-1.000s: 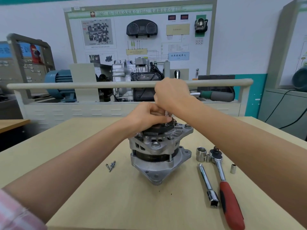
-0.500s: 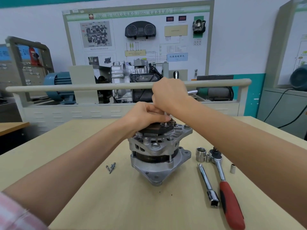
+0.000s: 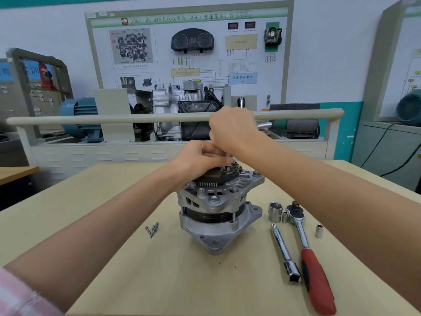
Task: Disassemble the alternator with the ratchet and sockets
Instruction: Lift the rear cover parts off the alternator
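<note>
The silver alternator [image 3: 216, 201] stands upright in the middle of the wooden table [image 3: 159, 281], black rear parts on top. My right hand [image 3: 232, 131] is curled over the top of a thin driver; its handle is hidden in the fist. The driver's metal shaft [image 3: 227, 159] points straight down onto a fastener on top of the alternator. My left hand [image 3: 200, 158] pinches the shaft just above the tip and rests on the alternator. The red-handled ratchet [image 3: 316, 286] lies on the table to the right, untouched.
A chrome extension bar [image 3: 284, 254] lies left of the ratchet. A large socket [image 3: 275, 212], a tiny socket [image 3: 285, 217] and a small socket [image 3: 319, 231] stand near the ratchet head. Loose screws [image 3: 152, 229] lie left of the alternator. A training bench with a rail [image 3: 114, 119] stands behind.
Both hands stay on the driver over the alternator; only the view shifts slightly. The tools on the table have not moved.
</note>
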{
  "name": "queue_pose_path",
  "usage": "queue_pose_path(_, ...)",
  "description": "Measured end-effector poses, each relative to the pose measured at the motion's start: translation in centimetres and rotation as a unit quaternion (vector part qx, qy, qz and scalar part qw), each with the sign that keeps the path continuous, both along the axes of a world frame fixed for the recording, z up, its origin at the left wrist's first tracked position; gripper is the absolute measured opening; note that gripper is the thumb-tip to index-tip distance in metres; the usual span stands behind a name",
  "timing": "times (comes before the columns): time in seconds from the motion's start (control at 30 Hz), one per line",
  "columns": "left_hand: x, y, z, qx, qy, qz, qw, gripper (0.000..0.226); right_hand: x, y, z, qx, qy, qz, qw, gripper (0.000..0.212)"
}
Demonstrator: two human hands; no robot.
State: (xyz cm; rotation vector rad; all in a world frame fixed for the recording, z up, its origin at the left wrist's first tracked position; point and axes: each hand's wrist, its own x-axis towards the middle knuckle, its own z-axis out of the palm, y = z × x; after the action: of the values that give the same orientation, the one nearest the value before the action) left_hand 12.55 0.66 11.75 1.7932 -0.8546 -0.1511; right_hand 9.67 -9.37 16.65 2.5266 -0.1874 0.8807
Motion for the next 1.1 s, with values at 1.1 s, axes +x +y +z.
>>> queue_pose_path(1.1,0.1,-0.5,-0.2,0.018,-0.035,0.031,0.999,0.016,-0.4,0.1,-0.5,0.005,-0.004,0.023,1.000,0.032)
